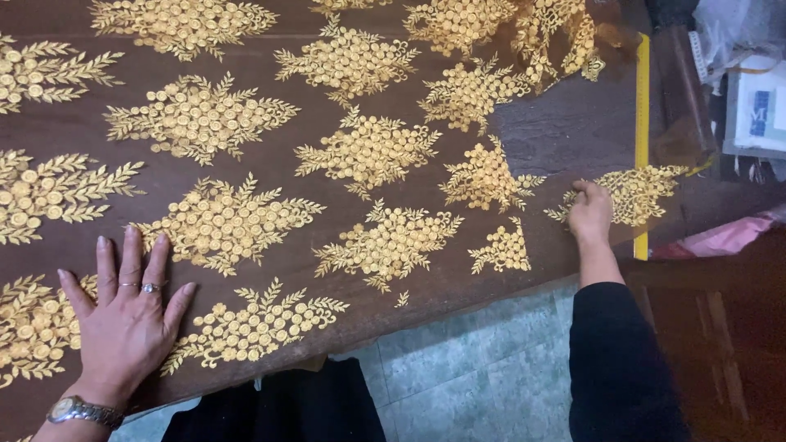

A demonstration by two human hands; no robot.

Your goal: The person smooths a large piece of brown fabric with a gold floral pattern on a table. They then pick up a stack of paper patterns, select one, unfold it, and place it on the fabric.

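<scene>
Spread across a dark wooden table [573, 131], sheer brown fabric with gold floral embroidery [360, 155], pinned flat at eight o'clock by open left hand [123, 315], pinched at three o'clock by right hand [589, 214] beside yellow ruler [642, 123]; uneven pull likely to snag or pucker mesh.

Left hand [127, 315] lies flat, palm down, fingers spread (rings on two, watch at the wrist). Right hand [589, 211] reaches far out, fingers curled, arm in black sleeve.

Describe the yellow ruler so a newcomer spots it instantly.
Start at the sheer brown fabric with gold embroidered motifs spread over the dark wooden table. Near its right end, beside the right hand, lies the long narrow yellow ruler: the only plain, straight, unpatterned strip.
</scene>
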